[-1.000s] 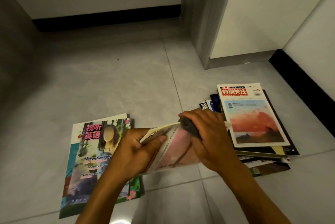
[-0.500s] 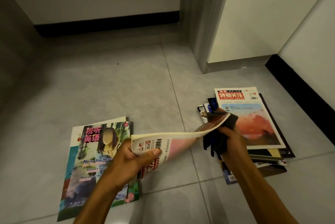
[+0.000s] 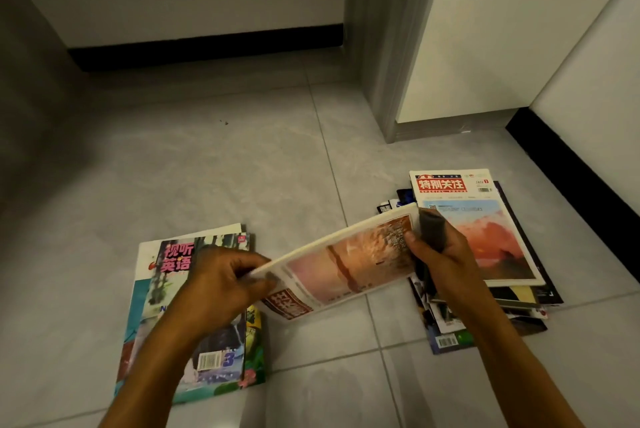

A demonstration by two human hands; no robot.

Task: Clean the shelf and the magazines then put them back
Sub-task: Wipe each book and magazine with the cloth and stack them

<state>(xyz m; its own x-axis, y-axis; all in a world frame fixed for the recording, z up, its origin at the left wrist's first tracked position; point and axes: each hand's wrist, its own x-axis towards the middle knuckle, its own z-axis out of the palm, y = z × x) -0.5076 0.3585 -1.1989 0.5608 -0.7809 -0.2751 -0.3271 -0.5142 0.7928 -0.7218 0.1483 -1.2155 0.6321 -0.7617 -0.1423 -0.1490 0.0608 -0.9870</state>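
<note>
A pink-covered magazine [image 3: 346, 264] is held tilted above the floor between both hands. My left hand [image 3: 221, 285] pinches its near left corner. My right hand [image 3: 440, 254] grips a dark cloth [image 3: 433, 226] against the magazine's far right end, thumb on the cover. A small stack of magazines with a teal cover [image 3: 194, 316] lies on the floor at the left, partly under my left arm. A taller, untidy stack with a red-titled sunset cover [image 3: 478, 230] on top lies at the right. No shelf is visible.
Grey floor tiles [image 3: 242, 178] spread ahead. A grey door frame [image 3: 377, 46] and white door stand beyond the right stack. A white wall with black skirting [image 3: 571, 167] runs along the right, another along the back.
The magazine has been turned over and now shows its pink cover face up. My right hand with the cloth has come from below its far edge to on top of its far end.
</note>
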